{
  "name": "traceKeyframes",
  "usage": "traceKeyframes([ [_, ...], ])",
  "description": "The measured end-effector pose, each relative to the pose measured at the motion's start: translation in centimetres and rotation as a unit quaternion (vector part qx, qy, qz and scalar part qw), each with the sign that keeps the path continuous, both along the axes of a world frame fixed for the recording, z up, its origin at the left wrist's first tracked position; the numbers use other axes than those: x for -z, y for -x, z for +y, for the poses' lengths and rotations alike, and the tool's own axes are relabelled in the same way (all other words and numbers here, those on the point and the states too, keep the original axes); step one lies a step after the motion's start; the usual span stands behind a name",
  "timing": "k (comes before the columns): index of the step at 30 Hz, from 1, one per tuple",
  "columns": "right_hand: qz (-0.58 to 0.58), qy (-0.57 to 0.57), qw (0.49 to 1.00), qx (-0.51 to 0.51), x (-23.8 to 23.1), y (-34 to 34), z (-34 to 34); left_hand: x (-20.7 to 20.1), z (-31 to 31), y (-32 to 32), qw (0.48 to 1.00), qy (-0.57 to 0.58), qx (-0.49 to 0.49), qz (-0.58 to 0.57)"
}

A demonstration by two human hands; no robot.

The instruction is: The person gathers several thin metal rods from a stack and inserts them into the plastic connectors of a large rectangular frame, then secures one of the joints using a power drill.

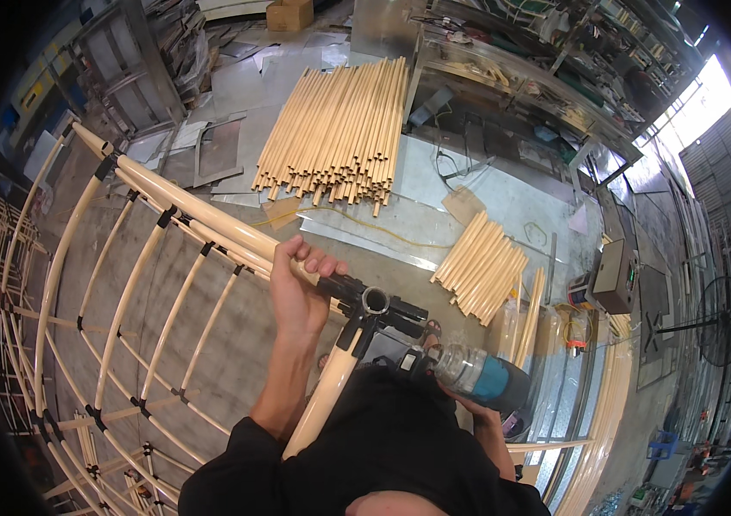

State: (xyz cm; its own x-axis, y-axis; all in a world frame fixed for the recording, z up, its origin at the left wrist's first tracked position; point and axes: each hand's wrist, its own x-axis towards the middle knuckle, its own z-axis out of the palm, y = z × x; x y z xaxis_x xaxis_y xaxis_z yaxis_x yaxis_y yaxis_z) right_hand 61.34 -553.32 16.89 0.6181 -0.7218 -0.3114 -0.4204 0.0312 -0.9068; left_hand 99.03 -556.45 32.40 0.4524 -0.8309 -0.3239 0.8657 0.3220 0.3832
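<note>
My left hand (pixel 299 288) is closed around a thick beige pipe (pixel 197 211), close to the black pipe joint (pixel 350 292) at its end. An open metal-rimmed tube end shows at this joint, and another beige pipe (pixel 324 402) runs from it down past my chest. My right hand (pixel 479 411), partly hidden, grips a teal and black power driver (pixel 487 378) with a silver front housing. The driver's nose points left, toward the underside of the joint. Whether its tip touches a fastener I cannot tell.
A frame of beige pipes with black joints (pixel 166 215) spreads across the left. Beyond it lie a big stack of cut pipes (pixel 331 129) and a smaller pile (pixel 481 268). On the right are long pipes (pixel 610 404), a box (pixel 616 277) and a fan (pixel 721 321).
</note>
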Motion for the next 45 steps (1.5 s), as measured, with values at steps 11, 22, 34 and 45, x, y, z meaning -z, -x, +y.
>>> traceKeyframes([
  [11,-0.054,0.033,0.995,0.076,-3.0,-2.2,-0.4,0.4,-0.2,-0.3,1.000,-0.002,0.012,-0.017],
  [22,-0.269,-0.288,0.898,0.195,0.6,-0.2,0.5,-0.3,-0.1,0.1,1.000,-0.008,-0.001,-0.008],
  [34,-0.058,-0.019,0.996,0.061,-3.4,-2.9,0.2,-0.3,-0.1,0.1,1.000,-0.009,-0.007,-0.011],
  [45,-0.096,-0.090,0.981,0.144,2.9,0.0,0.8,-0.5,-0.4,0.2,1.000,-0.007,-0.007,-0.008],
])
